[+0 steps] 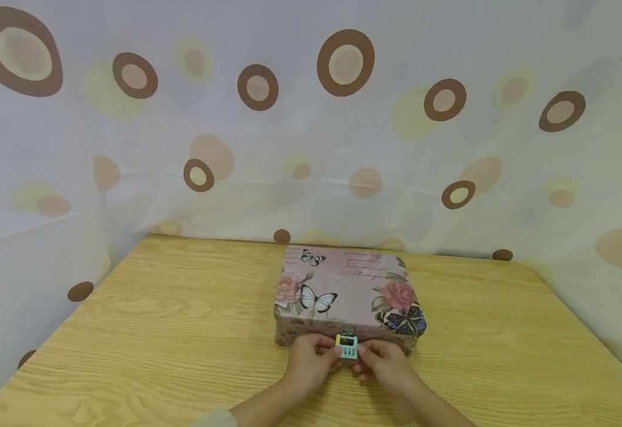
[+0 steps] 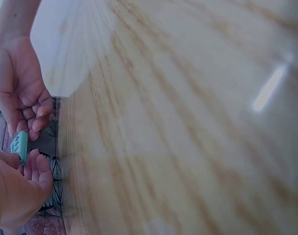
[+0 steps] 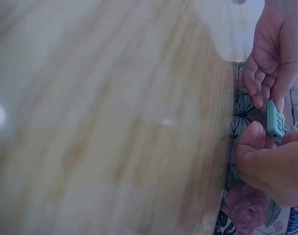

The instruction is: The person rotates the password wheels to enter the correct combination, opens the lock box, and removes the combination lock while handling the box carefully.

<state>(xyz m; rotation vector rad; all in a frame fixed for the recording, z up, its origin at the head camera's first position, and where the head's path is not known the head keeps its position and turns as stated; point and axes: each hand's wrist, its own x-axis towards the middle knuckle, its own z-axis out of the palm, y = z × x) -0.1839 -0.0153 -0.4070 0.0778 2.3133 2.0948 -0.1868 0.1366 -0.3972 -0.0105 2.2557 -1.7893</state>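
A small teal combination padlock [image 1: 348, 350] with a yellow part and number dials is at the metal clasp [image 1: 348, 330] on the front of a pink box. The box [image 1: 343, 273] is printed with butterflies and roses, and its lid is down. My left hand [image 1: 311, 359] pinches the padlock's left side between thumb and fingers. From the other side my right hand [image 1: 388, 363] holds its right edge with thumb and forefinger. In the right wrist view the padlock [image 3: 275, 119] shows its dial face between both hands. Whether the shackle is locked I cannot tell.
The box stands on a light wooden table [image 1: 172, 320], near the middle. Behind and along the sides hangs a pale cloth [image 1: 289, 136] with brown rings and spots. A glare spot [image 2: 269, 90] shines in the left wrist view.
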